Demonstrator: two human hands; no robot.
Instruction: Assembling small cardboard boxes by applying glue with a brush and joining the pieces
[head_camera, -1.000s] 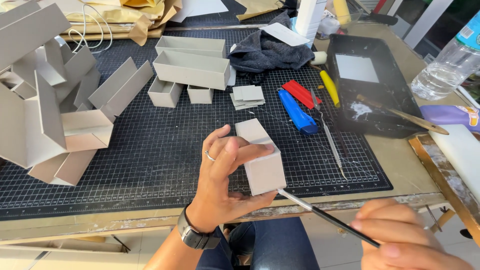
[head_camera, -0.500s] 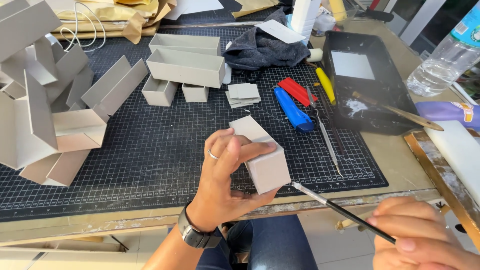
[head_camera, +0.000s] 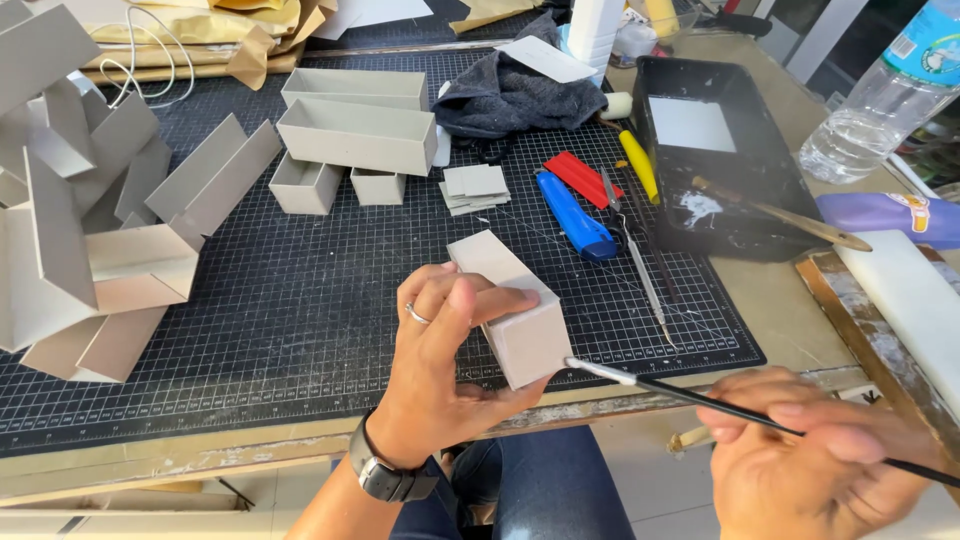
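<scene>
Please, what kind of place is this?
Probably a craft workbench for making cardboard boxes. A gridded cutting mat covers the table, grey box parts lie on it, and a glue tray stands nearby. The left hand holds a small box; the right hand touches a brush to it.

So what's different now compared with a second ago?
The right hand has brought the thin brush up and left until its tip meets the lower corner of the small grey box; earlier it sat lower, away from the box. The left hand keeps the same grip on the box. The cutting mat and tools look unchanged.
</scene>
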